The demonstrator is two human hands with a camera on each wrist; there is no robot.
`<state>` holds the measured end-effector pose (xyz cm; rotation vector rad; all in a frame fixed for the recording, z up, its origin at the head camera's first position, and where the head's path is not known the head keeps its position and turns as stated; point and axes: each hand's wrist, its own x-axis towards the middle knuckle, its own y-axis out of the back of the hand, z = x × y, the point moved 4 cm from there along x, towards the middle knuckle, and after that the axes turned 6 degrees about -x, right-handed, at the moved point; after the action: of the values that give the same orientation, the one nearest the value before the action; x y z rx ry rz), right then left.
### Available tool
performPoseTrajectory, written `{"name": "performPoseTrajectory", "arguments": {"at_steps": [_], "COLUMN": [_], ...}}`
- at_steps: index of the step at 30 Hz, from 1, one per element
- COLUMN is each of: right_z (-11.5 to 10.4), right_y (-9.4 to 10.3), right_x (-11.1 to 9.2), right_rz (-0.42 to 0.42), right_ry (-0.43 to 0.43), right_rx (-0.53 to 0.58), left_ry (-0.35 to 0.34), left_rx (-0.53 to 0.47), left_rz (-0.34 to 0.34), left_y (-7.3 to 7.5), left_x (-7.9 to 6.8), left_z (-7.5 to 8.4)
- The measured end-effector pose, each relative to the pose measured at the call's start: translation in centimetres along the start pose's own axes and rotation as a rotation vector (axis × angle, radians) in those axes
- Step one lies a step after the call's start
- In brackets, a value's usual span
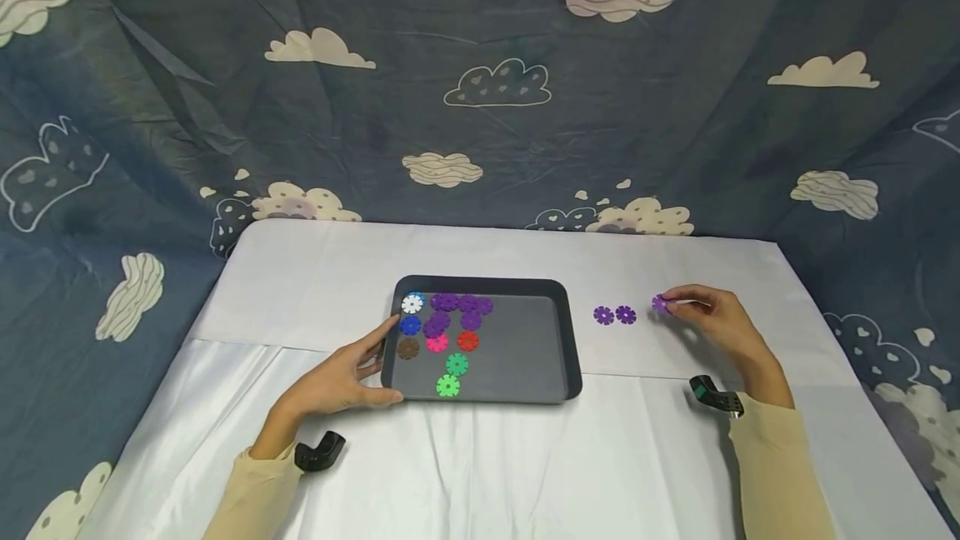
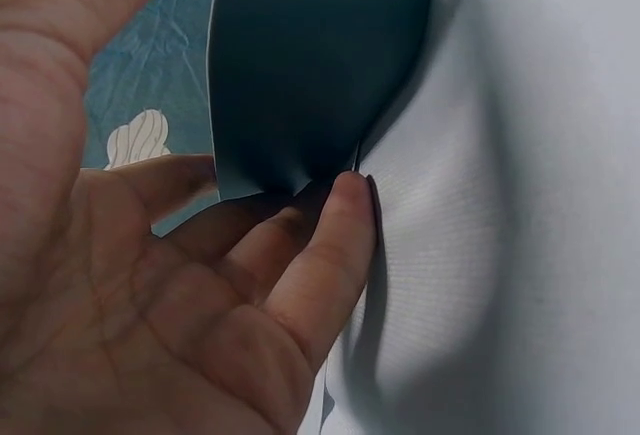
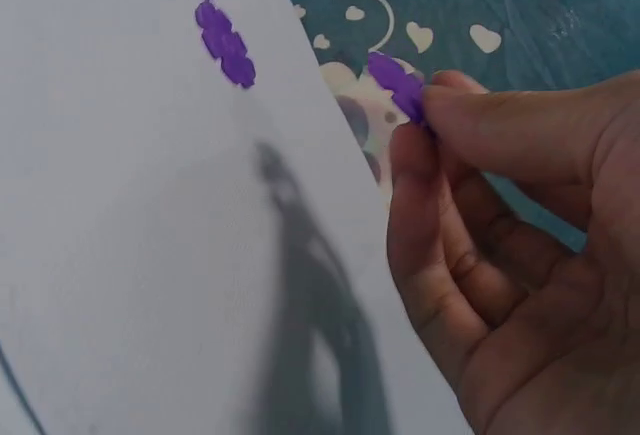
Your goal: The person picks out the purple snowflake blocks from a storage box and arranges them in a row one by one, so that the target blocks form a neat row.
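My right hand (image 1: 708,319) pinches a purple snowflake disc (image 1: 660,304) between thumb and fingertips, raised above the white cloth; in the right wrist view the purple disc (image 3: 398,85) sticks out past the fingertips. Left of it, two more purple discs (image 1: 626,315) lie side by side on the cloth. My left hand (image 1: 337,377) holds the dark grey tray (image 1: 517,357) at its left side, thumb by the front corner and fingers along the edge. Inside the tray lie several discs: purple, white, blue, brown, pink, red (image 1: 468,341) and green (image 1: 447,386).
A white cloth (image 1: 495,473) covers the table. Behind it hangs a dark blue curtain (image 1: 510,140) with a cloud pattern. Black wrist devices (image 1: 320,451) sit at both cuffs. The purple discs on the cloth lie right of the tray.
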<state>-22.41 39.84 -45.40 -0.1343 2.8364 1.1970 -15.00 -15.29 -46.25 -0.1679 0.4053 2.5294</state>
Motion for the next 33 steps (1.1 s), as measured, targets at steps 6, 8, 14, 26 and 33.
{"name": "performPoseTrajectory", "arguments": {"at_steps": [6,8,14,26,33], "right_z": [-0.2,-0.4,-0.3,-0.3,-0.3], "right_y": [-0.8,-1.0,-1.4,-2.1,-2.3], "right_x": [0.1,0.2,0.5,0.5,0.5], "right_rz": [-0.043,-0.04,-0.035,-0.025,0.0], "right_ry": [0.024,0.046,0.064,0.013,0.007], "right_rx": [-0.063,-0.071,-0.15,-0.206,-0.244], "left_ry": [-0.01,-0.013,-0.022,-0.013,-0.022], "left_rx": [0.019,0.019,0.009,-0.007,0.006], "left_rz": [-0.005,-0.005,-0.01,-0.014,-0.015], "left_y": [0.1,0.1,0.1,0.1,0.1], "left_x": [-0.2,-0.2,-0.1,0.0,0.1], "left_z": [0.1,0.1,0.1,-0.2,-0.3]}}
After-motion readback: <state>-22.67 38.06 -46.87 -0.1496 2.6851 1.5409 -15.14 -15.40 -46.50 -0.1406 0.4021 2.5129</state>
